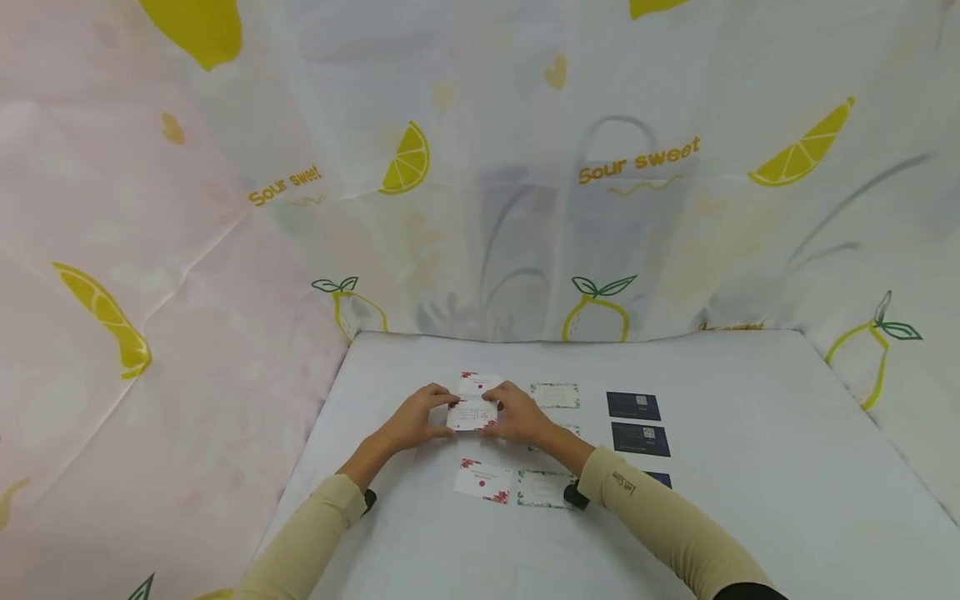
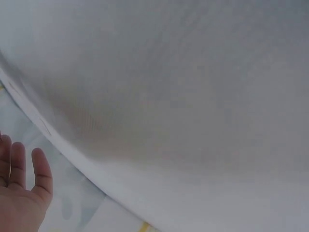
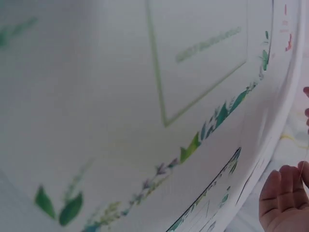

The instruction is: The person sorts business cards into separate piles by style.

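In the head view, a white card with red floral corners (image 1: pixel 472 417) is held between both hands. My left hand (image 1: pixel 415 421) pinches its left edge, thumb toward me and fingers at the far corner. The right hand (image 1: pixel 519 415) grips the right edge in the same way. Just beyond it lies a matching red-flowered card (image 1: pixel 480 382), partly covered. A similar card (image 1: pixel 482 482) lies nearer to me. Only part of the left hand (image 2: pixel 24 188) shows in the left wrist view, and the right hand (image 3: pixel 285 198) sits at the edge of its own wrist view.
Right of the red cards runs a column of green-leaf cards (image 1: pixel 555 396); the forearm and hand hide parts of the nearer two. Farther right, three dark blue cards (image 1: pixel 640 439) form another column. The white table (image 1: pixel 750 433) meets lemon-printed curtains (image 1: pixel 480 208) at its back.
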### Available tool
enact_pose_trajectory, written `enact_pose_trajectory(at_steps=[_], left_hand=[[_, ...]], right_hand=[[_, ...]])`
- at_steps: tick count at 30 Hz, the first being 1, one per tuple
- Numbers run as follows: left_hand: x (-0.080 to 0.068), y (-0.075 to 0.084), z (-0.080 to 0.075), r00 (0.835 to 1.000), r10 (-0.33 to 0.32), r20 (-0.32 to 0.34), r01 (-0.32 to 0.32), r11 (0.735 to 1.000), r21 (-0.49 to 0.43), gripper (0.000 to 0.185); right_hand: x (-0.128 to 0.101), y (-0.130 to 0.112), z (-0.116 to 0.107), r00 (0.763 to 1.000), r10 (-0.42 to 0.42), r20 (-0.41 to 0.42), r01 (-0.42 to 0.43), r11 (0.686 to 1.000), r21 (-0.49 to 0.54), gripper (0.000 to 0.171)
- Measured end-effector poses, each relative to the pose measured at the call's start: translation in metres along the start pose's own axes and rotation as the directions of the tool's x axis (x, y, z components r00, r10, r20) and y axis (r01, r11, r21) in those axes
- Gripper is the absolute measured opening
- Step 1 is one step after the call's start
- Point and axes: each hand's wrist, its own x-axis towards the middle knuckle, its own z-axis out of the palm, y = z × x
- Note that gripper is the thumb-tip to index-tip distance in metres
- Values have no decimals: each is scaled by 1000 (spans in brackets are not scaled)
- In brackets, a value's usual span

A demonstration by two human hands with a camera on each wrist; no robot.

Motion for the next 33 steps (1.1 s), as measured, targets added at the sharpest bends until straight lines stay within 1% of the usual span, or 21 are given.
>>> enact_pose_trajectory(at_steps=[2,4,8,13,19,25,31,33], left_hand=[[1,-2,-3,1000,3,-2,-3,1000,-7,57],[2,-5,-6,1000,3,1,-3,1000,-13,58],[7,-8,-10,1000,2,16,-1,999,-43,57],[15,-9,-12,1000,-10,25,11,998,-60,54],[20,-12,-10,1000,-4,16,6,998,-70,51],[26,-16,-4,999,-17,37,20,997,-75,49],[35,-16,-7,999,-13,35,16,997,-72,47],[38,-16,-9,999,-24,47,27,998,-65,48]], right_hand=[[1,0,0,1000,-20,10,20,1000,-13,63],[1,0,-1,1000,-21,9,21,1000,6,63],[2,-1,-5,1000,-23,-20,24,998,51,61],[7,4,-5,998,-2,-56,6,998,63,60],[9,7,-5,997,48,-65,-43,996,80,58],[11,13,-1,995,77,-69,-71,993,95,58],[18,16,-1,991,92,-99,-84,994,75,55],[20,17,-2,990,100,-100,-92,993,74,56]])
